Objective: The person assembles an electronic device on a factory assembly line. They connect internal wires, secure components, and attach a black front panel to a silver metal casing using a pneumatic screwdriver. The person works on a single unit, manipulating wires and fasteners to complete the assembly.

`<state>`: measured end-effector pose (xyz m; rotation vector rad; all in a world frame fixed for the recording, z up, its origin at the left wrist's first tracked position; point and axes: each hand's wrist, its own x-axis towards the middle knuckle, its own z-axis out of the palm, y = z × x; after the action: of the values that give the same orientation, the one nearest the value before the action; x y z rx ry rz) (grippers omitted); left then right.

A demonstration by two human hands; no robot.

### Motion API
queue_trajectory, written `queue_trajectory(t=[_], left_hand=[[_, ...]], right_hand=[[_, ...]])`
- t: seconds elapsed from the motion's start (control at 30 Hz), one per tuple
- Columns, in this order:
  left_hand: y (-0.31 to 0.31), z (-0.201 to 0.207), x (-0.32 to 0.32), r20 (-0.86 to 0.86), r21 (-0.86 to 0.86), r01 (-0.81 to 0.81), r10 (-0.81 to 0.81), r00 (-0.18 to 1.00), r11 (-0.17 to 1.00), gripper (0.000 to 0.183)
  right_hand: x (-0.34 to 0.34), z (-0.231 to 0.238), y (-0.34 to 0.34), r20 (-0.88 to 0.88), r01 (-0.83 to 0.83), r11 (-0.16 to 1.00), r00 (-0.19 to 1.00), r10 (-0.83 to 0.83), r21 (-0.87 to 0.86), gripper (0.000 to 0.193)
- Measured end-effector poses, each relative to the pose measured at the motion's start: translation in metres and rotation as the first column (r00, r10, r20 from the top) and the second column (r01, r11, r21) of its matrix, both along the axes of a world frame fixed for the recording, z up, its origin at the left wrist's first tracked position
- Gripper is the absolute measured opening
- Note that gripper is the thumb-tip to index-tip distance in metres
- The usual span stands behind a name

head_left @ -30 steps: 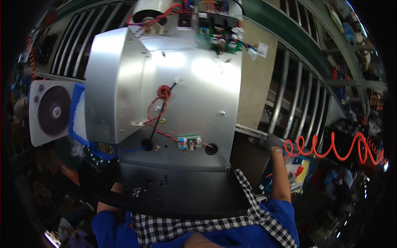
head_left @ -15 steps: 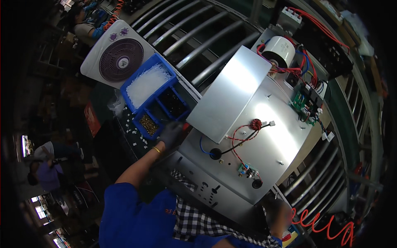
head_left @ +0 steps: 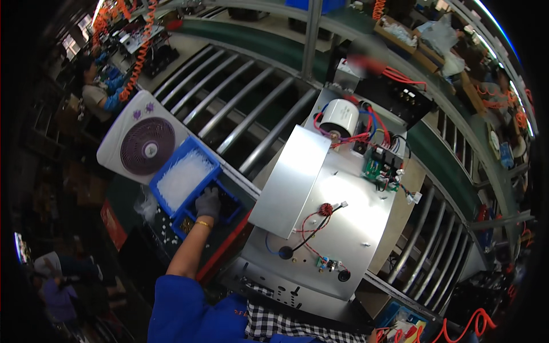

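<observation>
My left hand [head_left: 207,204], in a grey glove, reaches down into a blue bin [head_left: 235,216] of small black parts. Its fingers look slightly apart, with nothing visible between them; the tips are partly lost against the dark contents. Only a sliver of my right hand [head_left: 373,336] shows at the lower edge, its fingers hidden. Before me lies a silvery sheet-metal chassis [head_left: 349,228] with a raised metal box cover [head_left: 291,180]. A red-wound ring coil [head_left: 326,210] with twisted wires and a small circuit board [head_left: 327,263] sit on it.
A white tub of clear strips [head_left: 183,180] fills the larger blue bin, beside a fan [head_left: 148,143]. A white cylinder [head_left: 340,117] and green board [head_left: 380,168] occupy the chassis's far end. Metal rollers [head_left: 251,126] run behind. A red coiled hose [head_left: 469,326] hangs lower right.
My left hand has moved from the chassis's near left edge into the black-parts bin. My right hand has dropped almost out of view. The view has shifted, showing more of the far side.
</observation>
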<state>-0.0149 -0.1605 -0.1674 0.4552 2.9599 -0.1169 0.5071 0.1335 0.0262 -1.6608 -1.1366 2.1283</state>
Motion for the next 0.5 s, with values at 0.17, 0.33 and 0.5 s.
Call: queue_trajectory(t=[0.17,0.33,0.5], left_hand=[[-0.009,-0.003,-0.010,0.066,0.023,0.035,-0.037,0.997,0.999,0.023],[-0.013,0.019,-0.019,0.206,0.142,-0.017,-0.012,0.978,0.990,0.026],[-0.022,0.010,-0.028,0.181,0.317,-0.035,-0.025,0.983,0.948,0.028]], right_hand=[[-0.005,-0.004,-0.013,-0.039,0.038,0.999,0.998,-0.039,-0.033,0.065],[-0.010,-0.007,-0.021,-0.078,0.052,0.997,0.995,-0.056,-0.051,0.066],[-0.009,-0.006,-0.025,-0.114,0.056,0.997,0.992,-0.063,-0.061,0.067]])
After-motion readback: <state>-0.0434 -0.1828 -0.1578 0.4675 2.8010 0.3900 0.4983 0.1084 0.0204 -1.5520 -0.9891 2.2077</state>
